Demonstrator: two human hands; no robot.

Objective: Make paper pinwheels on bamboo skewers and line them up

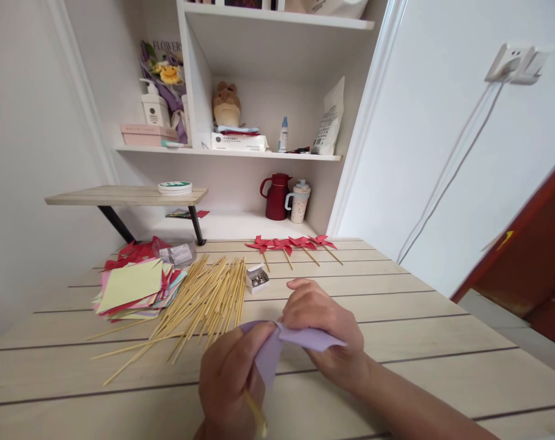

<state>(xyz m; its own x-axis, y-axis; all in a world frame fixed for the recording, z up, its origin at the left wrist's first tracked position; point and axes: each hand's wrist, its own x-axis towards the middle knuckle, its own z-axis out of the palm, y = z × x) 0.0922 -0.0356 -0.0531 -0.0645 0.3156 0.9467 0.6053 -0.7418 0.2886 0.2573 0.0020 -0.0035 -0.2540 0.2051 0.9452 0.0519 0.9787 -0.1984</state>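
Pinching a folded lilac paper sheet (300, 339) between both hands, left hand (229, 382) also gripping a bamboo stick (255, 414) beneath, right hand (326, 333) pressing folds together, I keep spare sticks (199, 305) close on the tabletop (442, 360).

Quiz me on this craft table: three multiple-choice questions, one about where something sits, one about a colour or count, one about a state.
1. Where does the small open box sit?
A. Right of the wooden sticks
B. On the wall shelf
C. On the paper stack

2. How many red pinwheels lie at the table's far edge?
A. Two
B. Four
C. Seven

3. What state is the purple paper in?
A. Flat on the table
B. Held, folded, in both hands
C. Lying among the sticks

Answers:
1 A, it sits just beside the stick pile.
2 B, four lie in a row.
3 B, the left hand and right hand pinch it above the table.
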